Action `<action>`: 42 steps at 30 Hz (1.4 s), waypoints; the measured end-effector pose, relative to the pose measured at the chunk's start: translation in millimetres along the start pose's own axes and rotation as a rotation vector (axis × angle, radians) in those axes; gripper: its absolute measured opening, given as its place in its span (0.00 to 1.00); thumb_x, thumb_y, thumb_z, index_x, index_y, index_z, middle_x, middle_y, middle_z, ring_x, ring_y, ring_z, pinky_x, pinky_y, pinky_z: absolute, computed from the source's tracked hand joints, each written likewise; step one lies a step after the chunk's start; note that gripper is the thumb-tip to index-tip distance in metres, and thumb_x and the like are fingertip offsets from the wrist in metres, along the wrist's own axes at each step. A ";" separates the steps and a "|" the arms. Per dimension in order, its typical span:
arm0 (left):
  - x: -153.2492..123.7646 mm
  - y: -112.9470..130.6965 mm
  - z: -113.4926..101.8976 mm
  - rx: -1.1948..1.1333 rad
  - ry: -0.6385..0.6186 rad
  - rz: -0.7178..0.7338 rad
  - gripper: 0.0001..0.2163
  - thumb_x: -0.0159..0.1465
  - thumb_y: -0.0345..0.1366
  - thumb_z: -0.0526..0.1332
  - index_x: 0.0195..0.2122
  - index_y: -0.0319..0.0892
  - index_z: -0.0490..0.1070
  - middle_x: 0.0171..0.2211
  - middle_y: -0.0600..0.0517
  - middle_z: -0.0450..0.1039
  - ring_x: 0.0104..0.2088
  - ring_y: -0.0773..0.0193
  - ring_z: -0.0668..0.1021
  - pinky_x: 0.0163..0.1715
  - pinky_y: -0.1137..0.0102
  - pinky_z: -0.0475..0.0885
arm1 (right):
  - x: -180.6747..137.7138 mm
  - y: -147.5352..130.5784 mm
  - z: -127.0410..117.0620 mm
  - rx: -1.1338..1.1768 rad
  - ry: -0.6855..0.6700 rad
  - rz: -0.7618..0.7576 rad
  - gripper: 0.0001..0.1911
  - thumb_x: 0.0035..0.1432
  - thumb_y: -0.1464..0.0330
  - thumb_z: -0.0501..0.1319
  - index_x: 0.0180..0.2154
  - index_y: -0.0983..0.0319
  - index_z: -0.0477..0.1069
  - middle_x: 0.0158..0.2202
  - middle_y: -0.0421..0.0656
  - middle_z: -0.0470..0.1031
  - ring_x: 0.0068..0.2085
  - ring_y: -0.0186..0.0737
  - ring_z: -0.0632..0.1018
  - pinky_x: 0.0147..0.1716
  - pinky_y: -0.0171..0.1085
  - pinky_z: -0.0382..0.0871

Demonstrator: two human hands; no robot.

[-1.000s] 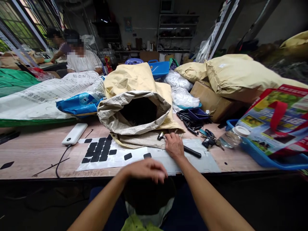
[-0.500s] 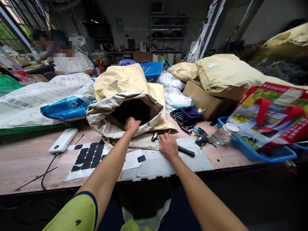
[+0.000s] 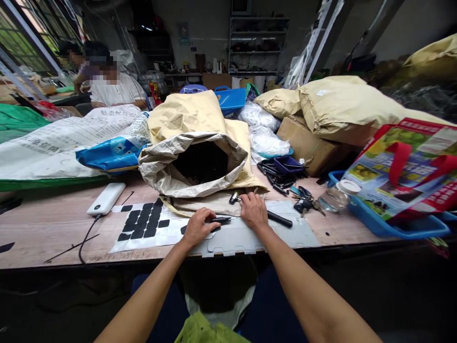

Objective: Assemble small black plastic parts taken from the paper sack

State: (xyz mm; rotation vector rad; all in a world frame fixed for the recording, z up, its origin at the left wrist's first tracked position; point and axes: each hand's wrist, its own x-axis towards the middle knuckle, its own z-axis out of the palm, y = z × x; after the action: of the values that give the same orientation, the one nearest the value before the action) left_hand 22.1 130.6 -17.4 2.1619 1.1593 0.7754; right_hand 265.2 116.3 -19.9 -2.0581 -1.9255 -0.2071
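My left hand (image 3: pixel 198 226) is closed on a slim black pointed piece (image 3: pixel 222 219), pen-like in shape, just above the grey board (image 3: pixel 237 241). My right hand (image 3: pixel 253 210) lies over a small hammer, its fingers bent round the shaft. The hammer's metal head (image 3: pixel 234 197) shows left of the fingers and its black handle (image 3: pixel 279 218) sticks out to the right. Behind both hands a woven sack (image 3: pixel 164 176) lies with its mouth facing me, dark pieces inside. Beside my left hand is a white sheet (image 3: pixel 123 245) with rounded black stickers (image 3: pixel 144 219).
A white power bank (image 3: pixel 106 198) with a cable sits at left. Black pen-like pieces (image 3: pixel 273 178), a purple tray (image 3: pixel 288 164), keys (image 3: pixel 303 205), a clear jar (image 3: pixel 333 197) and a blue basket (image 3: pixel 392 228) stand right. Full sacks (image 3: pixel 342 107) rise behind; people sit at back left.
My left hand has come out of the sack's mouth, down toward me, and now holds a black piece above the board. My right hand stays at the hammer. The view has shifted slightly.
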 end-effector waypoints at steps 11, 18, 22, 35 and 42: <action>6.1 -6.0 0.9 -0.017 -0.047 -0.014 0.08 0.59 0.38 0.71 0.38 0.44 0.78 0.34 0.53 0.73 0.39 0.60 0.74 0.40 0.68 0.66 | 7.6 4.9 -6.4 0.048 -0.048 -0.016 0.13 0.67 0.67 0.56 0.50 0.57 0.74 0.44 0.46 0.71 0.46 0.45 0.67 0.45 0.40 0.58; 8.3 -11.8 5.5 -0.049 -0.026 -0.047 0.09 0.55 0.37 0.73 0.36 0.44 0.79 0.34 0.54 0.73 0.39 0.61 0.74 0.41 0.68 0.66 | -14.4 -38.2 -48.9 0.556 0.124 -0.037 0.19 0.69 0.67 0.51 0.57 0.59 0.70 0.47 0.48 0.74 0.47 0.43 0.74 0.50 0.40 0.67; 8.9 -12.6 6.6 -0.057 -0.022 -0.064 0.10 0.54 0.37 0.74 0.37 0.44 0.79 0.34 0.54 0.73 0.39 0.61 0.74 0.41 0.68 0.66 | -32.5 -60.6 -53.2 0.650 0.047 -0.077 0.18 0.68 0.66 0.51 0.52 0.59 0.74 0.43 0.47 0.76 0.45 0.43 0.76 0.48 0.40 0.69; 8.8 -11.6 8.6 -0.055 0.001 -0.073 0.08 0.53 0.36 0.74 0.33 0.44 0.78 0.32 0.55 0.72 0.39 0.61 0.74 0.41 0.68 0.66 | -45.6 -64.4 -57.5 0.351 -0.046 -0.104 0.18 0.70 0.67 0.51 0.55 0.55 0.73 0.40 0.44 0.74 0.41 0.39 0.76 0.41 0.33 0.67; 8.6 -12.7 9.5 -0.060 0.008 -0.080 0.08 0.53 0.36 0.74 0.34 0.45 0.79 0.33 0.54 0.73 0.40 0.60 0.74 0.41 0.67 0.67 | -48.8 -52.6 -57.6 0.335 -0.058 -0.104 0.17 0.70 0.67 0.51 0.53 0.54 0.74 0.40 0.43 0.75 0.40 0.38 0.76 0.39 0.33 0.68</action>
State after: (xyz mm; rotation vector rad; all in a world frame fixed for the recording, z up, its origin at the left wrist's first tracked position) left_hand 26.0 142.1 -30.8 2.0523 1.2032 0.7744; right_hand 215.2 53.9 25.6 -1.7650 -1.9483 0.1452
